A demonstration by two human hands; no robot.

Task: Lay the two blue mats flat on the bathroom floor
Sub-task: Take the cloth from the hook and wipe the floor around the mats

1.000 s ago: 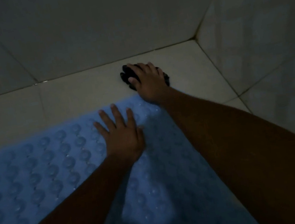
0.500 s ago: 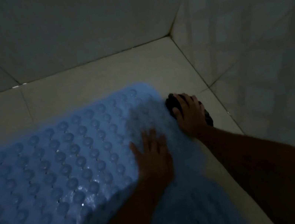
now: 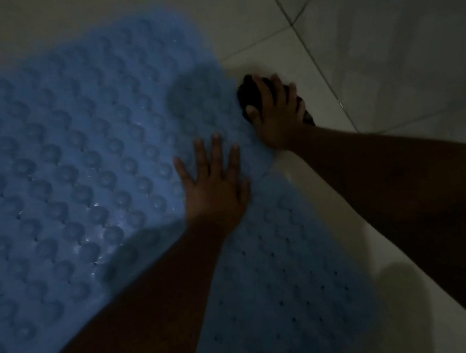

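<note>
A blue mat with rows of round bumps covers the pale tiled floor across the left and middle of the head view. Its near right part shows small holes instead of bumps; I cannot tell whether that is a second mat. My left hand presses flat on the mat near its right edge, fingers spread, holding nothing. My right hand rests on the floor just beyond the mat's right edge, with its fingers over a small black object that is partly hidden.
A tiled wall rises at the right, meeting the floor along a slanting joint. A strip of bare floor lies between the mat and the wall. The room is dim.
The view has tilted down and closer. My right hand has slid the black object from beyond the mat's far edge to its right side. My left hand has shifted right along the mat.
</note>
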